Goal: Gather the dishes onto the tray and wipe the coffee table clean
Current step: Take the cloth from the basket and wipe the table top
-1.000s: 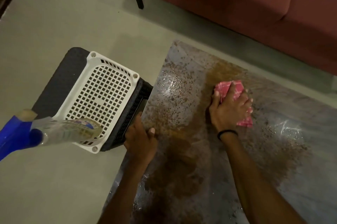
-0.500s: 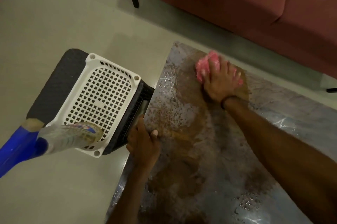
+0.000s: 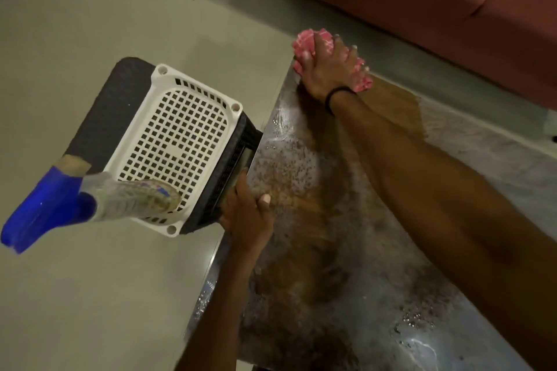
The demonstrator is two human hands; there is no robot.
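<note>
Right hand [image 3: 327,69] clamped on one pink cloth [image 3: 304,46], pressed at far left corner of wet tabletop [image 3: 452,159]. Left hand [image 3: 247,213] gripping near tabletop edge, fingers curled. One white basket [image 3: 177,141] with one spray bottle [image 3: 90,201] just left of left hand; no dishes visible. Risk: cloth overshooting corner, pushing brown liquid onto floor [image 3: 90,23]; streaks likely remaining near left hand.

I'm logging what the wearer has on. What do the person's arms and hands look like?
Both forearms are bare, with no sleeves or gloves in view. The right hand has a thin black band around its wrist. The left hand wears nothing visible.
</note>
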